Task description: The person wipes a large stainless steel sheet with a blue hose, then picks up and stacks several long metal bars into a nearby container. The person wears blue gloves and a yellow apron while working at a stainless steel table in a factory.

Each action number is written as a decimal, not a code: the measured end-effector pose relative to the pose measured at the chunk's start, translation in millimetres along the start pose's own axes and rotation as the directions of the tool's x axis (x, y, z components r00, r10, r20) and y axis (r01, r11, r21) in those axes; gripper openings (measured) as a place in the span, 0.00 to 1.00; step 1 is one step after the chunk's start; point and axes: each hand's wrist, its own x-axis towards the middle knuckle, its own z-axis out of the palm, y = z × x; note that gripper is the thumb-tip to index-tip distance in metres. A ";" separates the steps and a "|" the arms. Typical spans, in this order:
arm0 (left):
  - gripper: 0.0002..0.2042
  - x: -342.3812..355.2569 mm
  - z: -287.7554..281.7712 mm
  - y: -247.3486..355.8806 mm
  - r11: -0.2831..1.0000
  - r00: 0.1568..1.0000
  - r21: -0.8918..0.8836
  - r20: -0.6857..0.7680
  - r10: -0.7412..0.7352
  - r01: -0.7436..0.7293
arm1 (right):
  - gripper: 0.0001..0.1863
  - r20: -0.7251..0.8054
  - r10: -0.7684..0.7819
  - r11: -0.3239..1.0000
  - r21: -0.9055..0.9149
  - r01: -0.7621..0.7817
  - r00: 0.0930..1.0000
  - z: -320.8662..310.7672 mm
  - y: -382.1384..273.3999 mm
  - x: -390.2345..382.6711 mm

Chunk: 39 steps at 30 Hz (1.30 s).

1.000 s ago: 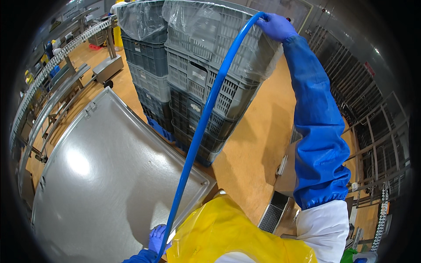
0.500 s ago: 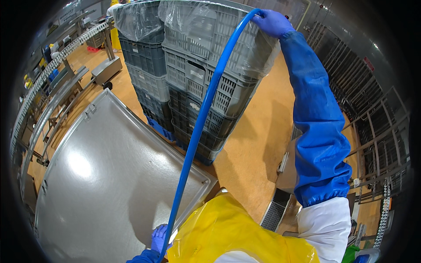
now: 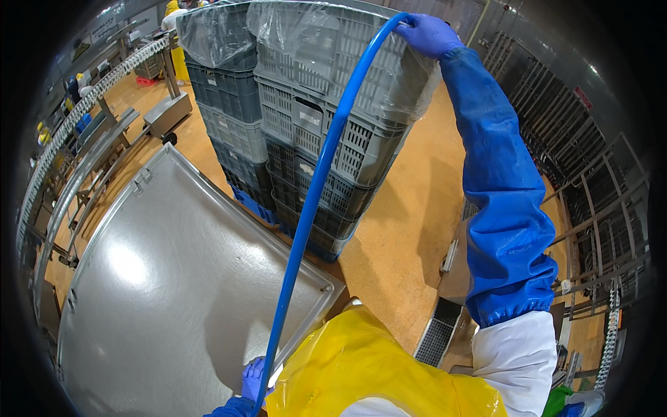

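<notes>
Yellow apron: nearest to my view, the apron (image 3: 347, 372) bulges over the corner side of the steel desk (image 3: 163, 292).
Left hand: the gloved left hand (image 3: 253, 377) is low, at the near edge of the desk. The blue hose (image 3: 319, 177) crosses right beside it; I cannot tell whether those fingers grip the hose, the rim or nothing.
Blue hose: it runs from the lower edge of my view, past the left hand and across the desk corner, in front of the crates, then bends over at the top into the other hand.
Blue sleeve: the right arm's sleeve (image 3: 501, 174) reaches forward, well apart from the desk.
Right hand: the right hand (image 3: 432, 36) has its fingers closed around the hose's upper end.
Hose risk: I judge that grip to be high and small; a wet glove or a tug from below could free the end, and the stiff bend might spring it away.
Crate stack: grey crates (image 3: 368, 147) stand beyond the desk, with clear plastic liners (image 3: 299, 31) over the top ones.
Liner risk: a sideways swing of the hose could snag and tear the loose film; leaning on so tall a stack might shift it.
Floor: tan floor (image 3: 431, 191), with a drain grate (image 3: 439, 328) to the right.
Far left: a chain conveyor (image 3: 104, 85) and a distant co-worker (image 3: 171, 19).
</notes>
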 end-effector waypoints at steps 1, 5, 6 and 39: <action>0.44 -1.3 1.0 7.3 0.995 1.000 0.099 -0.002 0.002 -0.002 | 0.25 0.017 0.000 1.000 0.032 -0.001 1.000 0.1 -2.7 0.6; 0.23 -1.6 17.9 38.4 0.611 0.940 0.776 -0.077 0.333 -0.154 | 0.27 -0.025 -0.055 0.998 0.004 0.055 0.998 9.2 1.7 7.6; 0.22 -4.4 20.1 40.4 0.605 0.952 0.786 -0.073 0.298 -0.129 | 0.27 -0.023 -0.042 0.999 -0.008 0.042 0.999 10.7 -4.9 9.6; 0.36 -17.3 7.2 46.9 0.820 0.995 0.571 -0.061 0.080 -0.031 | 0.22 -0.002 -0.049 0.999 0.020 0.049 0.999 14.1 -22.0 8.9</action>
